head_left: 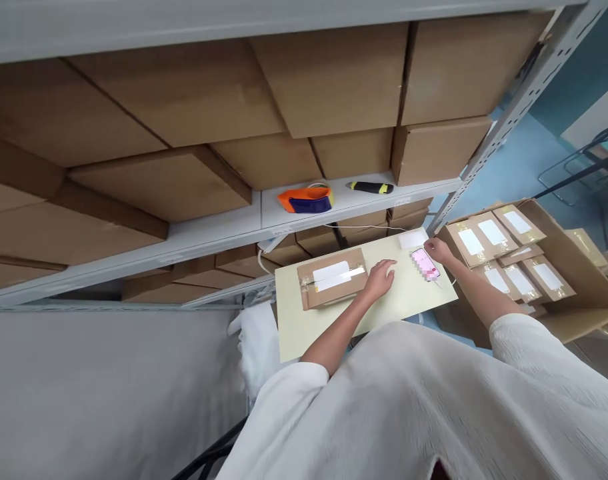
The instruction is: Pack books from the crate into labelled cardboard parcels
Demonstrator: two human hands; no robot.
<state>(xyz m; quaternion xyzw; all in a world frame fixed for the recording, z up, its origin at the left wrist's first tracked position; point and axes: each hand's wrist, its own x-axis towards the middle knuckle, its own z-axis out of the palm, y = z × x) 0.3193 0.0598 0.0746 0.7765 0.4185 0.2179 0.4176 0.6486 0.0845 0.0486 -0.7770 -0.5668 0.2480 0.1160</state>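
Observation:
A taped cardboard box [308, 285] with a white label lies on the pale yellow work table [294, 333]. My left hand [379, 280] is beside the box's right end, its fingers stretched out and apart, holding nothing that I can see. At the table's right end my right hand [438, 251] is closed, fingers curled together; whatever they may hold is too small to make out. Just below that hand lies a phone [425, 265] with a lit pink screen. A white stack of labels or paper [413, 239] sits at the table's far right corner, near my right hand.
A large open carton [587, 283] on the right holds several labelled boxes [494, 233]. On the shelf [264, 220] above the table lie an orange and blue tape dispenser [307, 199] and a black and yellow utility knife [371, 187]. Brown cartons [334, 73] fill the shelf behind.

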